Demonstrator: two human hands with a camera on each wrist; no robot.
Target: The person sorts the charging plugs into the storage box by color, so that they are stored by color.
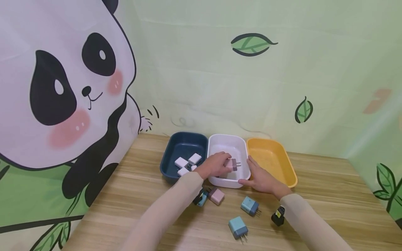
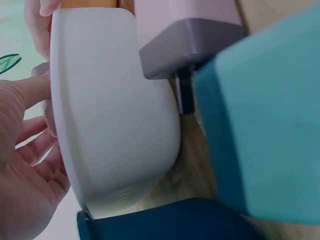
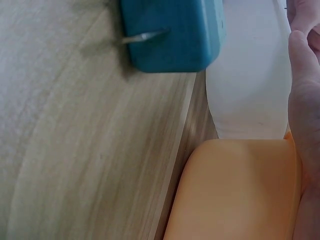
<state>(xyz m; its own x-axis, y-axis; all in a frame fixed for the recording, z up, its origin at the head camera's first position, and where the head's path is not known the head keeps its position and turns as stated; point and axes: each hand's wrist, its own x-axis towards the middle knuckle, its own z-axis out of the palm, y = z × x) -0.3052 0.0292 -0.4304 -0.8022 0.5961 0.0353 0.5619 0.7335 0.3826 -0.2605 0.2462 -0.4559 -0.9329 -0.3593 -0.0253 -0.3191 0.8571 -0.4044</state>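
Observation:
My left hand [image 1: 216, 164] reaches into the white bin [image 1: 227, 182] and holds a pink plug-in charger [image 1: 233, 164] with a mauve end, its prongs pointing right. My right hand [image 1: 262, 177] rests at the white bin's front right corner, thumb along the front rim and fingers at the right rim. On the table in front lie another pink charger [image 1: 216, 196], a blue charger [image 1: 250, 205] and a second blue charger [image 1: 238, 226]. A further blue charger [image 1: 203, 198] is partly hidden by my left wrist. The left wrist view shows the hand partly behind the white bin's wall.
A dark blue bin [image 1: 171, 153] with several white chargers [image 1: 181, 162] stands left of the white bin. The yellow bin [image 1: 272, 157] adjoins it on the right. Behind the wooden table [image 1: 326, 195] hangs a green printed cloth [image 1: 201, 69] with a panda and leaves.

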